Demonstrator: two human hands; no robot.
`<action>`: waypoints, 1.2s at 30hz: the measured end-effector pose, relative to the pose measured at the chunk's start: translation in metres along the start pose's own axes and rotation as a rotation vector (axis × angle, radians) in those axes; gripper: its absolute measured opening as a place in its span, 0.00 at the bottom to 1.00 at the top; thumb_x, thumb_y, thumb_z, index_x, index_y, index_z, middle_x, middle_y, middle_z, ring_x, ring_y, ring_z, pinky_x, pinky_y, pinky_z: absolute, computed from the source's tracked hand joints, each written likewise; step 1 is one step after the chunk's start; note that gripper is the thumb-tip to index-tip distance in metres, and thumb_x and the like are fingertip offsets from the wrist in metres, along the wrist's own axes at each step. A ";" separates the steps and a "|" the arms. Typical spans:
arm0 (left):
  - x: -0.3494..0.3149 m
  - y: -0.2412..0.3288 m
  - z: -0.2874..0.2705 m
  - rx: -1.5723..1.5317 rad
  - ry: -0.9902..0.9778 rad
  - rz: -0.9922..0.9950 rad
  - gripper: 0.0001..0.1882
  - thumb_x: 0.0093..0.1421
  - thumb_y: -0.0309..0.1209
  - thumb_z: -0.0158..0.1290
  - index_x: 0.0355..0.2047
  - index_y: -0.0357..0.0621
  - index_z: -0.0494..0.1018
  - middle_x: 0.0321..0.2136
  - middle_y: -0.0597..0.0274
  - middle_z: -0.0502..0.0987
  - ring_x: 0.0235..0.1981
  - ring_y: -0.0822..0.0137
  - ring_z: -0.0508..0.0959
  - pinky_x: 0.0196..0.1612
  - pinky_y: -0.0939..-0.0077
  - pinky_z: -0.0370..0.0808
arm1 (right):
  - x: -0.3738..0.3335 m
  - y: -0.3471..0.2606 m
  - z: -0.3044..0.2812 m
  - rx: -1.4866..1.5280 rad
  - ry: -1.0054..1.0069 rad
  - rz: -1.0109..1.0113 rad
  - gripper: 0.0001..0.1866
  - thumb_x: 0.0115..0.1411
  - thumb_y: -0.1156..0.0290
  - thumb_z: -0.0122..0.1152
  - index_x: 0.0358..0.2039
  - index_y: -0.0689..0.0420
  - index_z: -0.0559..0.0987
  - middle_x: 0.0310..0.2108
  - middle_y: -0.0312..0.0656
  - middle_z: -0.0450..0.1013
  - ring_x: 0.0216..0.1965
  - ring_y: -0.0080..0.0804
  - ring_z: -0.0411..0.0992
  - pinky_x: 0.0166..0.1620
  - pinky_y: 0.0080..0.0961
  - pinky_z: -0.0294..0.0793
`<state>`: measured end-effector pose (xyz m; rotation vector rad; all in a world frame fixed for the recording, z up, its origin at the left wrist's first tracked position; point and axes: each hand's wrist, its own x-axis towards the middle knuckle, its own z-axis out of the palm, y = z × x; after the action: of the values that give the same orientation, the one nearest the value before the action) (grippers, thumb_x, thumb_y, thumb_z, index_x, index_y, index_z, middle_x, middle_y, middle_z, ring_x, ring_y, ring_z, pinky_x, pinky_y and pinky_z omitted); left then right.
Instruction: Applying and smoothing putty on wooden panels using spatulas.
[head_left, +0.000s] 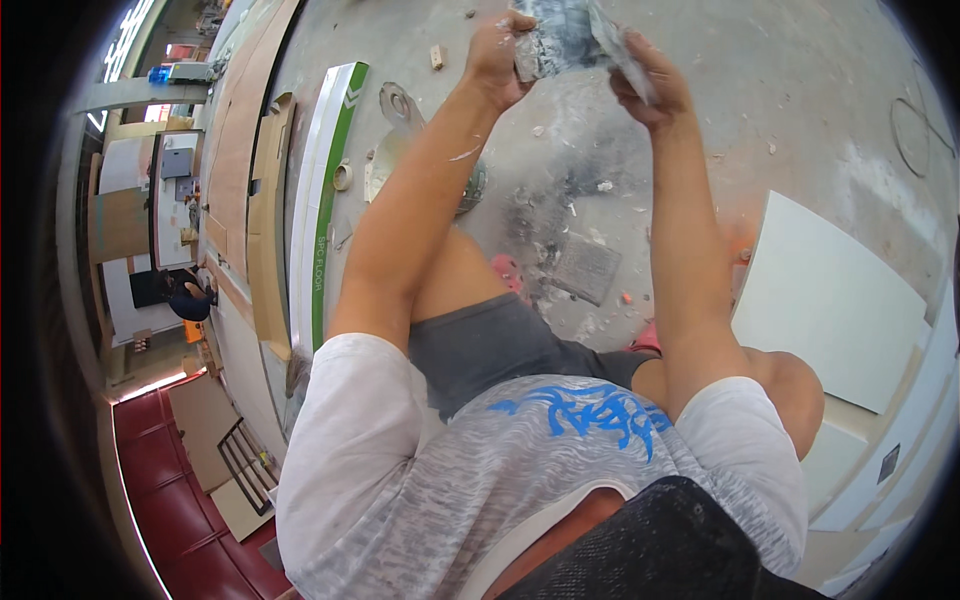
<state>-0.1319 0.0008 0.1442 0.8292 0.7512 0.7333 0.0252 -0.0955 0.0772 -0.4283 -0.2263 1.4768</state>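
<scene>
At the top edge of the head view, my left hand (497,58) has its fingers closed round one end of a dark grey piece smeared with white powder (562,42), whose kind I cannot make out. A flat, pale, dusty plate (622,55) is gripped in my right hand (655,82); it stands tilted against or just beside the right end of the dark piece. The picture cuts off the upper part of both things. White dust marks my left hand and forearm.
Below my hands, a flat grey block (583,268) lies on the dusty concrete floor (570,150). A long white-and-green box (325,200), cardboard (268,230) and a tape roll (343,177) lie left. White boards (825,300) lie right. Another person (188,295) is far left.
</scene>
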 end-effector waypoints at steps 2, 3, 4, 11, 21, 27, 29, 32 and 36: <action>0.003 0.002 -0.005 -0.074 -0.232 -0.084 0.13 0.51 0.27 0.41 0.34 0.32 0.67 0.30 0.53 0.74 0.32 0.59 0.76 0.39 0.67 0.75 | 0.010 -0.009 -0.015 -0.072 0.115 -0.021 0.11 0.53 0.68 0.55 0.37 0.58 0.70 0.23 0.35 0.68 0.21 0.19 0.63 0.19 0.14 0.62; -0.005 0.003 0.011 -0.073 -0.242 -0.101 0.13 0.51 0.27 0.41 0.34 0.32 0.67 0.30 0.53 0.74 0.32 0.59 0.76 0.39 0.67 0.75 | 0.016 -0.012 -0.028 -0.145 0.241 -0.036 0.12 0.50 0.70 0.59 0.36 0.58 0.70 0.27 0.37 0.70 0.26 0.22 0.68 0.21 0.19 0.67; -0.016 0.004 0.026 -0.067 -0.254 -0.102 0.13 0.51 0.27 0.40 0.35 0.32 0.67 0.30 0.52 0.74 0.32 0.59 0.76 0.40 0.65 0.74 | 0.020 -0.012 -0.042 -0.593 0.556 -0.089 0.13 0.49 0.74 0.59 0.36 0.57 0.70 0.29 0.39 0.70 0.28 0.24 0.69 0.24 0.21 0.69; 0.000 0.002 0.014 -0.052 -0.109 -0.086 0.16 0.51 0.27 0.39 0.39 0.30 0.65 0.36 0.47 0.72 0.36 0.54 0.75 0.44 0.59 0.71 | 0.010 -0.012 -0.086 0.006 0.146 -0.119 0.15 0.54 0.70 0.54 0.41 0.60 0.68 0.32 0.37 0.67 0.26 0.24 0.66 0.24 0.20 0.67; 0.003 0.007 -0.003 -0.056 -0.096 0.030 0.15 0.54 0.27 0.38 0.40 0.30 0.63 0.39 0.48 0.70 0.40 0.55 0.73 0.46 0.60 0.70 | 0.001 0.009 0.003 -1.085 0.361 -0.301 0.15 0.50 0.66 0.58 0.36 0.62 0.76 0.30 0.38 0.73 0.29 0.26 0.70 0.33 0.23 0.68; 0.003 0.015 -0.005 0.316 0.206 0.306 0.13 0.53 0.29 0.43 0.36 0.34 0.66 0.34 0.54 0.72 0.33 0.62 0.76 0.36 0.68 0.75 | -0.013 -0.020 0.001 -1.331 0.220 -1.093 0.09 0.52 0.70 0.53 0.31 0.59 0.77 0.30 0.46 0.74 0.31 0.43 0.72 0.37 0.30 0.69; 0.002 0.013 -0.010 0.336 0.097 0.196 0.11 0.52 0.30 0.45 0.35 0.36 0.67 0.32 0.57 0.73 0.30 0.65 0.76 0.33 0.71 0.76 | -0.013 -0.022 0.011 -1.468 0.070 -1.221 0.08 0.52 0.71 0.52 0.30 0.59 0.77 0.30 0.46 0.74 0.31 0.43 0.72 0.36 0.30 0.69; -0.034 0.025 0.035 0.159 -0.023 -0.062 0.05 0.52 0.31 0.48 0.27 0.43 0.68 0.21 0.65 0.73 0.18 0.74 0.73 0.22 0.80 0.72 | 0.002 -0.031 0.011 -1.614 0.501 -1.087 0.07 0.49 0.72 0.53 0.28 0.59 0.77 0.27 0.47 0.74 0.29 0.42 0.73 0.35 0.31 0.70; -0.011 0.017 0.017 0.083 -0.032 0.032 0.11 0.55 0.39 0.50 0.23 0.46 0.67 0.15 0.67 0.71 0.10 0.78 0.68 0.10 0.86 0.62 | -0.009 -0.060 0.008 -0.899 0.387 -0.730 0.13 0.46 0.71 0.60 0.29 0.68 0.75 0.27 0.43 0.75 0.30 0.27 0.72 0.35 0.21 0.69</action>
<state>-0.1286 -0.0057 0.1692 0.9284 0.7446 0.7196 0.0759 -0.1051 0.1102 -1.1916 -0.6596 0.4881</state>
